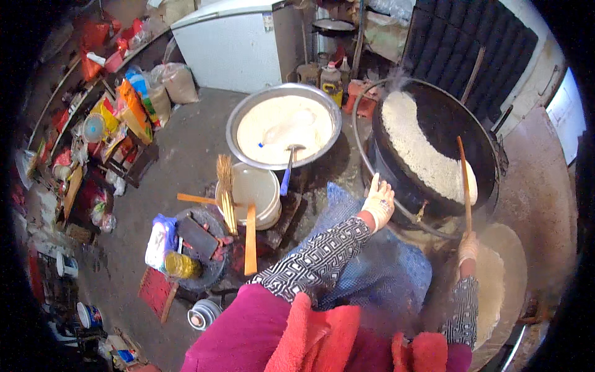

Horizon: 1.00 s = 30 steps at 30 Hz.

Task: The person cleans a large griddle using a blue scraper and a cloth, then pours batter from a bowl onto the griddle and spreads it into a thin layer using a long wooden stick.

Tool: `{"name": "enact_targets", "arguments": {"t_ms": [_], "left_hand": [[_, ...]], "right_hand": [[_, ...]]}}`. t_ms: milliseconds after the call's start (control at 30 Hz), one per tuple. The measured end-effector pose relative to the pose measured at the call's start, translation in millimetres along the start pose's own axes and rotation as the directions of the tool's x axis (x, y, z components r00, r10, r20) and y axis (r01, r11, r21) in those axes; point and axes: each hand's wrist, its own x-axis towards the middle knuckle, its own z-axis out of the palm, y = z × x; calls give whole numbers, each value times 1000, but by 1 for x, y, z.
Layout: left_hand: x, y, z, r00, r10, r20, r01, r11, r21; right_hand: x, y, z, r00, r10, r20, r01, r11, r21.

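Observation:
A wide black pan (458,118) stands in front of me on the right. Along its left and near side lies a curved pale batter or pancake layer (412,146), with steam at its far end. My right hand (468,249) is closed round the lower end of a long thin wooden stick (465,177). The stick's upper part reaches over the pan, across the layer's right end. My left hand (379,203), which looks gloved, is held beside the pan's near-left side with its fingers stretched out and nothing in it. Whether it touches the hoop (364,146) around the pan is unclear.
A metal basin (232,133) of pale batter holds a blue-handled ladle (287,177). Nearer stand a white bucket (270,217) with a straw whisk (224,177) and wooden paddle (250,245) across it. A round board (517,266) bearing a pale sheet (491,297) lies by my right forearm.

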Motion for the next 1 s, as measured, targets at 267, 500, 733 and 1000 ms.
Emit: {"name": "enact_targets", "arguments": {"t_ms": [267,500,733,1000], "left_hand": [[12,-27,-2,989,-89,-117,87,996,-23],[27,-63,37,990,-135,-47,138,986,89],[39,-111,14,992,-99,-84,100,995,13],[9,-32,-25,994,47,101,-52,998,48]], "right_hand": [[0,-55,-58,997,-6,79,-4,992,129],[-4,-62,-68,987,77,144,-90,992,87],[-37,-84,-68,984,-130,119,98,966,240],[-34,-92,-89,997,-43,66,34,990,136]]}}
